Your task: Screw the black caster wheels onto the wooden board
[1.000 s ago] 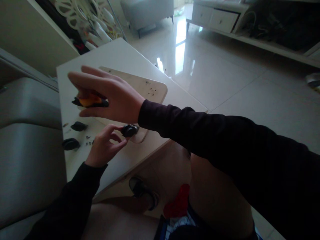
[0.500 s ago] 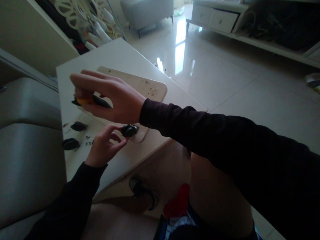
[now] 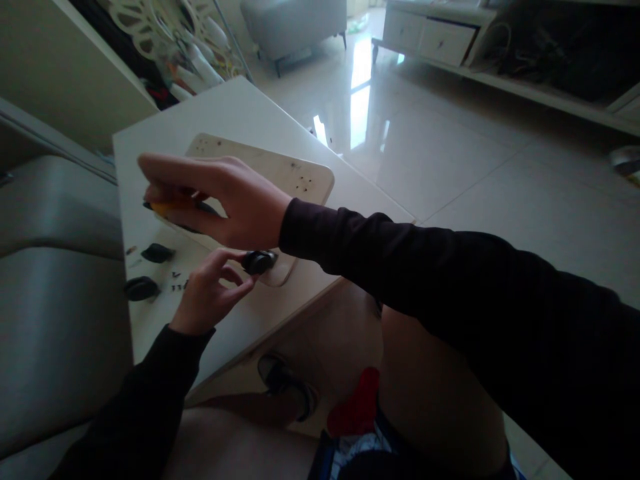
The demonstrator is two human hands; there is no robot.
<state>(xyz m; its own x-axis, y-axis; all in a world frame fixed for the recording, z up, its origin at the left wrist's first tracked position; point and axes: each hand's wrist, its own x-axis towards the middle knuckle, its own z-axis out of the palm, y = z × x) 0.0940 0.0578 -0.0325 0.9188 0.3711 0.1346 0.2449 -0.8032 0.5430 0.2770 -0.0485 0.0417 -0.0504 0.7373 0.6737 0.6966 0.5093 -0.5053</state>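
Fingers of left hand (image 3: 207, 293) pinched on one caster (image 3: 257, 261); right hand (image 3: 220, 200) around one screwdriver (image 3: 173, 207); two casters (image 3: 143, 288) loose.

Glossy pale floor tiles (image 3: 450, 167) are filling the right half of the view; daylight is reflecting off them in a bright patch (image 3: 361, 87) near the top centre. A light grey armchair on dark legs (image 3: 295, 27) is standing at the far end of the floor. A low white drawer unit (image 3: 435, 37) is running along the upper right, with a dark mass beside it, too dim to identify. A white table (image 3: 235, 113) is occupying the left centre. A grey cushioned seat (image 3: 55, 280) is sitting at the left edge. A beige wall (image 3: 55, 60) is rising behind it. A white cut-out ornament (image 3: 150, 23) is leaning at the top left. Overall light is staying dim.
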